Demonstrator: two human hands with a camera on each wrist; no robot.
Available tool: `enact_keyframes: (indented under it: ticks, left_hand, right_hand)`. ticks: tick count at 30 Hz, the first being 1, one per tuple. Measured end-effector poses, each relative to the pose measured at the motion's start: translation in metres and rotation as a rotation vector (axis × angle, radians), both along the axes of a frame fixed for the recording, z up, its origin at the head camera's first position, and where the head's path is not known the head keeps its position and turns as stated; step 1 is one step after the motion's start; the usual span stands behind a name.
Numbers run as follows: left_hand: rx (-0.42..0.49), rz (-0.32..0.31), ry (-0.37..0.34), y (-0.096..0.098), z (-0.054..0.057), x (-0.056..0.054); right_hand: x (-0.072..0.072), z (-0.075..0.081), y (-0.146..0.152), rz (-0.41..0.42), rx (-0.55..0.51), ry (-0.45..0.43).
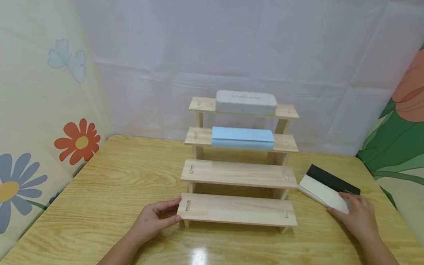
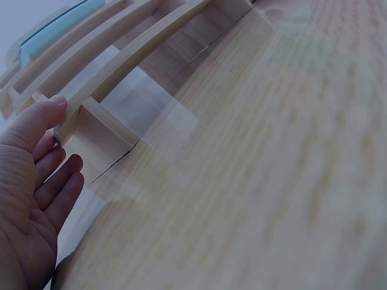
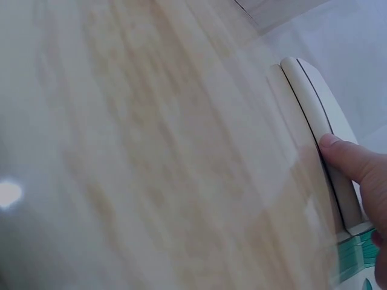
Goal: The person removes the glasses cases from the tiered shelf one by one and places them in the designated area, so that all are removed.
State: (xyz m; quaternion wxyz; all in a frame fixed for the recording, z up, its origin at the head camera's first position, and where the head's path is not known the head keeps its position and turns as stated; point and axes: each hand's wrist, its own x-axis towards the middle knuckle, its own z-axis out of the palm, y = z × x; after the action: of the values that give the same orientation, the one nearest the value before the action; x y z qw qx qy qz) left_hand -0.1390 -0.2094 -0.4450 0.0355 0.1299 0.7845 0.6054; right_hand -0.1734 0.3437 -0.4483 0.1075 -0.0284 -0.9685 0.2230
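Note:
A four-step wooden display stand (image 1: 239,174) stands on the table. My left hand (image 1: 153,220) holds the left end of its lowest step, thumb (image 2: 45,115) at the front corner and a finger farther back along the edge. On the right, my right hand (image 1: 359,214) grips a white oblong case (image 1: 322,192) by its near right end, with the thumb (image 3: 344,156) along its side. Right behind that case lies a black oblong case (image 1: 333,179). On the top step sits a pale grey case (image 1: 246,102); a light blue case (image 1: 243,138) is on the step below it.
The wood-grain table (image 1: 130,172) extends around the stand. A white cloth (image 1: 202,36) hangs behind it. Flower-printed panels (image 1: 22,110) border the left and right sides. The two lower steps are bare wood.

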Motion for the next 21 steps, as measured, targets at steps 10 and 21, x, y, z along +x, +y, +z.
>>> enact_keyframes:
  ticks: [10, 21]
  left_hand:
    - [0.005, 0.008, 0.014, 0.0, -0.002, 0.0]
    - [0.006, -0.001, 0.006, 0.0, 0.0, 0.0]
  right_hand:
    - [-0.009, 0.001, 0.006, 0.013, -0.016, -0.009]
    - [-0.024, 0.003, 0.017, 0.026, 0.018, -0.046]
